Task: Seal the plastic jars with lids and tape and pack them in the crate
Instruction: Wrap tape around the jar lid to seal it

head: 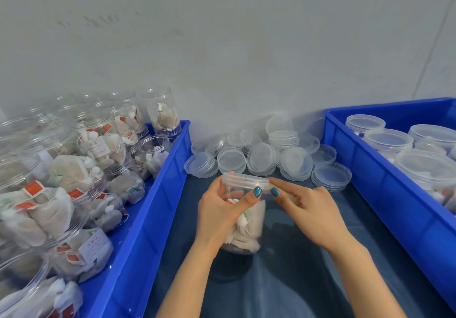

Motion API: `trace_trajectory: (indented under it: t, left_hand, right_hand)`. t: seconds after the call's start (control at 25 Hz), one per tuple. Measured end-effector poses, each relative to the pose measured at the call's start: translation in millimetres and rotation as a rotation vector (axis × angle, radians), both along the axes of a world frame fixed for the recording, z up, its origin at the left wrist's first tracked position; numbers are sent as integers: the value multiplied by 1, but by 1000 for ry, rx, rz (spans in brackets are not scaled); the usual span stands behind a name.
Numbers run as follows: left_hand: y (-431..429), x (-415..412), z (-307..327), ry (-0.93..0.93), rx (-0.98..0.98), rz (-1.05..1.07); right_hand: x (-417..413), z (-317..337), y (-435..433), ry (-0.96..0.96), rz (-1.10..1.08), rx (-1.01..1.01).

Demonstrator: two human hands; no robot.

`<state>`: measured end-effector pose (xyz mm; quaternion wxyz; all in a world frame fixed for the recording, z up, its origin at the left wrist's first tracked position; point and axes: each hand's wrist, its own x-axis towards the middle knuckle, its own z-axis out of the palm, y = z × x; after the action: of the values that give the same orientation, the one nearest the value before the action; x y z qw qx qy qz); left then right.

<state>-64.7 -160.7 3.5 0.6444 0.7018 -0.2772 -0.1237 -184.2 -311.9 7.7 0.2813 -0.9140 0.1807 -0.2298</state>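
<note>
Head view shows you holding one jar (249, 221) upright on the blue desk (320, 280), and everything else is best placed from that jar. Your left hand (219, 216) wraps its side with the grip clamped round the clear wall. The thumb lies across the front just under the neck, most likely so the jar cannot turn or tip while the top is worked. A clear lid (245, 180) sits on the jar's mouth and looks level. Your right hand (308, 209) comes in from the jar's right, its grip pinched together on the lid's rim with the forefinger along the edge and the thumb beneath. Something pale and translucent shows under those fingers; it may be tape, but you cannot tell from here. I judge this to be the sealing step, with the packing of this jar not yet done. Behind the jar lies a heap of loose lids (261, 154), close enough to take one without leaning. To the jar's left a blue crate (158, 194) holds open jars (74, 169) stuffed with tea bags, presumably the supply. To the jar's right a second blue crate (385, 194) holds lidded jars (387, 140) standing upright, so this one probably goes there.
</note>
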Motion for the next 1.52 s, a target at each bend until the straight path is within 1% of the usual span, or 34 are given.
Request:
trace_trajectory:
  t: [0.08,0.2,0.4,0.48,0.6,0.64,0.72,0.8,0.88,0.96,1.04,1.2,1.28,1.36,1.44,1.52]
  left_hand:
    - [-1,-3,3,80,-69,-79]
    - [1,-5,8,157,-97,-173]
    - [7,-3,9,290,-121,-334]
    - [10,0,9,287,-125,-416]
    - [13,4,7,271,-105,-478]
    - [14,5,6,265,-98,-496]
    - [16,8,7,254,-68,-498]
    - [18,11,10,226,-20,-397]
    - [20,16,11,198,4,-279]
    - [22,21,9,151,16,-219]
    - [23,19,12,110,26,-212]
    - [18,9,15,133,-4,-322]
    - [16,5,12,171,-69,-419]
    - [17,3,8,236,-124,-535]
    - [19,4,4,284,-115,-626]
    - [17,5,2,231,-78,-609]
  right_hand:
    - [0,0,-2,27,12,28]
    - [0,-1,-6,84,44,164]
    - [-1,3,-7,31,197,380]
    - [-1,2,-8,13,271,447]
    - [-3,4,-9,-38,396,574]
    - [-5,6,-9,-48,412,581]
    - [-8,8,-9,-71,370,517]
    - [-11,10,-11,-98,234,388]
    - [-13,11,-11,-70,150,282]
    - [-13,10,-12,-48,124,247]
    - [-13,9,-13,-48,104,233]
    - [-8,7,-12,-75,115,295]
    - [-5,6,-10,-101,171,331]
    - [-1,6,-9,-128,262,408]
    - [0,4,-10,-142,335,486]
    - [0,1,-12,-134,358,522]
